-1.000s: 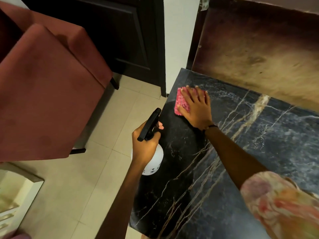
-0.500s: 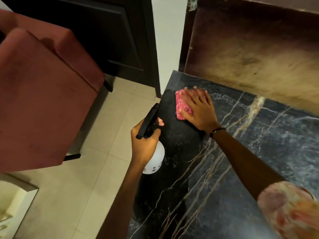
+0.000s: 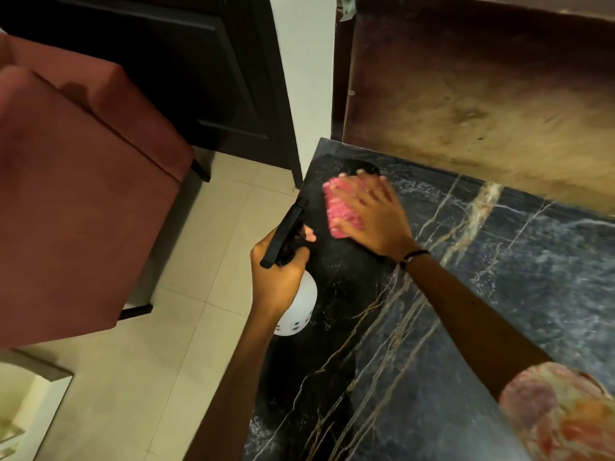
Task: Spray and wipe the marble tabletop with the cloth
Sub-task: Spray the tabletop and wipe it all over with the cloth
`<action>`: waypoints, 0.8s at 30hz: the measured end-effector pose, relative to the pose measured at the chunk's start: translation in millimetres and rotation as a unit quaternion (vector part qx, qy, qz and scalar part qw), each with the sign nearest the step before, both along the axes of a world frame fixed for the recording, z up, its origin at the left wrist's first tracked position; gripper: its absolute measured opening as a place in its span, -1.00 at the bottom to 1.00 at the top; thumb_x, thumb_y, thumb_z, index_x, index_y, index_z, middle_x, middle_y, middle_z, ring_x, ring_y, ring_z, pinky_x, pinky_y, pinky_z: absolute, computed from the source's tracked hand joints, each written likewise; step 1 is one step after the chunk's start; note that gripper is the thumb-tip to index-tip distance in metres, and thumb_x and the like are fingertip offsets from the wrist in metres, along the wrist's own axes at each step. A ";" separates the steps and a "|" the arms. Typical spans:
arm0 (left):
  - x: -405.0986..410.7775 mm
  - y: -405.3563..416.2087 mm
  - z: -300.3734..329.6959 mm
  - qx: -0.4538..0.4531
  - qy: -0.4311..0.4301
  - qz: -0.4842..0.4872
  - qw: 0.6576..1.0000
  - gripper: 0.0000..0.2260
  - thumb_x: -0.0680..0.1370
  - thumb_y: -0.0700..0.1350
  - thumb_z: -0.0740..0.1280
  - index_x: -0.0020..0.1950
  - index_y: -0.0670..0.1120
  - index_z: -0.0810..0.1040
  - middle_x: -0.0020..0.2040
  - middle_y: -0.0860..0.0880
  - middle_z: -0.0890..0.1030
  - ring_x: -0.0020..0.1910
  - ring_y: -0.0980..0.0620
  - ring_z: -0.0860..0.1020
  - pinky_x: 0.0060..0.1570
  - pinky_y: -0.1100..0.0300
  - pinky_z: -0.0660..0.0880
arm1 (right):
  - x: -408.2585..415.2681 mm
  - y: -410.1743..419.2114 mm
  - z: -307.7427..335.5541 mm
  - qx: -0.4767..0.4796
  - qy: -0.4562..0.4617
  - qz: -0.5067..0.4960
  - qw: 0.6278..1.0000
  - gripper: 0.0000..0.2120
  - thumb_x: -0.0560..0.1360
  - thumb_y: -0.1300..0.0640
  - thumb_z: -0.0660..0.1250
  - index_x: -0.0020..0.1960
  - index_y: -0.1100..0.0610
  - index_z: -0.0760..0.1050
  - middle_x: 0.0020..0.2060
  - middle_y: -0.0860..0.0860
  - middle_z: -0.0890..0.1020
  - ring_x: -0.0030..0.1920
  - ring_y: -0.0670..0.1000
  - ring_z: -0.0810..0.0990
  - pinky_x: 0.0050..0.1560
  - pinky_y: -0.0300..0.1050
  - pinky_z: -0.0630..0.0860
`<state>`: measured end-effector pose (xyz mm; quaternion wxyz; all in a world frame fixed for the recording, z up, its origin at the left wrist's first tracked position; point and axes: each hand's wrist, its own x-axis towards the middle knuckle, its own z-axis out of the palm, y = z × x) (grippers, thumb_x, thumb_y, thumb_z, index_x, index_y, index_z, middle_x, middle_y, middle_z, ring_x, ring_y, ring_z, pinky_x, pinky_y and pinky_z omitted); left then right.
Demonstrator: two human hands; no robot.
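Note:
A pink cloth lies flat on the dark marble tabletop near its far left corner. My right hand presses on the cloth with spread, straight fingers and covers most of it. My left hand grips the neck of a white spray bottle with a black trigger head, held just off the table's left edge over the floor.
A red upholstered chair stands on the pale tiled floor to the left. A dark door and a white wall strip lie beyond. A worn brown panel rises behind the table's far edge.
My right hand has slid the cloth slightly along the far left corner of the marble. The left hand keeps the bottle in about the same place.

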<state>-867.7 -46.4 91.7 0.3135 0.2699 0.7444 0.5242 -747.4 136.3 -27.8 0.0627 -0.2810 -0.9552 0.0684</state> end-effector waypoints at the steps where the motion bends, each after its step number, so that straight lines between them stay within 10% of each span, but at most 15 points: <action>1: 1.2 1.0 1.0 0.003 -0.002 -0.001 1.000 -0.79 0.44 -0.41 0.26 -0.09 -0.17 0.59 -0.18 -0.10 0.64 -0.46 0.15 0.50 -0.33 0.10 0.50 | 11.4 12.9 0.8 -0.006 -0.003 -0.032 0.999 -0.33 0.52 -0.32 0.02 0.53 -0.01 0.18 0.53 0.03 0.24 0.54 0.15 0.14 0.52 0.23 0.02; 6: 5.6 5.7 2.5 0.010 -0.014 -0.010 1.000 -0.76 0.44 -0.43 0.25 -0.05 -0.17 0.59 -0.11 -0.12 0.65 -0.34 -0.20 0.51 -0.07 -0.29 0.49 | 4.8 57.0 7.2 -0.021 -0.028 -0.180 0.983 -0.35 0.54 -0.29 0.08 0.55 -0.05 0.12 0.55 0.03 0.19 0.54 0.19 0.11 0.51 0.26 -0.02; 10: 7.4 8.8 2.6 0.006 -0.015 -0.024 1.000 -0.74 0.43 -0.45 0.24 -0.09 -0.15 0.59 -0.20 -0.06 0.63 -0.44 0.17 0.52 -0.21 0.01 0.50 | -38.0 47.0 6.7 -0.024 -0.053 -0.153 0.986 -0.34 0.54 -0.31 0.07 0.56 -0.07 0.07 0.56 0.04 0.13 0.55 0.21 0.06 0.51 0.30 -0.08; 17: 11.3 23.8 0.8 0.003 -0.009 -0.044 0.999 -0.81 0.43 -0.43 0.24 -0.09 -0.23 0.58 -0.14 -0.23 0.63 -0.45 0.15 0.48 -0.30 0.21 0.40 | 19.5 2.7 -2.0 0.008 -0.014 -0.020 1.000 -0.36 0.53 -0.32 0.04 0.53 -0.05 0.19 0.53 0.01 0.24 0.53 0.13 0.15 0.53 0.21 0.01; 21: 17.3 33.8 1.0 0.013 -0.020 -0.057 0.998 -0.80 0.44 -0.43 0.25 -0.06 -0.21 0.58 -0.12 -0.15 0.64 -0.43 0.20 0.53 -0.31 0.05 0.46 | 66.5 40.7 4.7 -0.004 -0.004 -0.122 0.992 -0.35 0.53 -0.33 0.01 0.52 -0.04 0.22 0.52 0.02 0.26 0.52 0.16 0.19 0.51 0.23 0.05; 24: 21.8 37.6 0.2 0.017 -0.022 -0.061 0.998 -0.80 0.45 -0.41 0.26 -0.07 -0.19 0.59 -0.14 -0.11 0.63 -0.43 0.20 0.53 -0.32 0.41 0.43 | 50.7 62.5 10.1 -0.019 -0.027 -0.207 0.978 -0.36 0.54 -0.33 0.03 0.54 -0.09 0.15 0.54 0.01 0.20 0.53 0.18 0.14 0.51 0.24 -0.02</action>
